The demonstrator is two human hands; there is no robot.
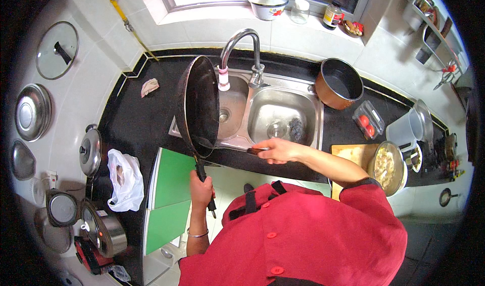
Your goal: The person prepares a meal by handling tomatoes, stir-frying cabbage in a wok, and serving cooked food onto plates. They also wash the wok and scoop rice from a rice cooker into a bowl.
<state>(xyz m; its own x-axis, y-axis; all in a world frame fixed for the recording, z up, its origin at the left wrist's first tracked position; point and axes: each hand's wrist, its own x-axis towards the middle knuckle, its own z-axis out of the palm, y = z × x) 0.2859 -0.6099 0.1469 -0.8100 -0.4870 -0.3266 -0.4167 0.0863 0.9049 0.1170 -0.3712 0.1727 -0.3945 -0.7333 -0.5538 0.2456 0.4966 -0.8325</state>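
Note:
My left hand (202, 190) grips the black handle of a dark wok (201, 104). The wok is tipped on its side over the left sink basin (235, 115), its inside facing right. In my right hand (278, 151), above the sink's front edge, is a utensil with a dark handle (257, 151). Its far end, towards the wok, cannot be made out. The chrome faucet (242, 34) arches over the left basin beside the wok. A dark scrubbing pad (296, 130) lies in the right basin (265, 104).
Right of the sink are a brown pot (339, 83), a plastic box of tomatoes (367, 121), a cutting board (352, 155) and a food-filled bowl (387, 168). A white plastic bag (127, 180) and a crumpled cloth (150, 87) lie left. A green cabinet door (172, 180) is below my left side.

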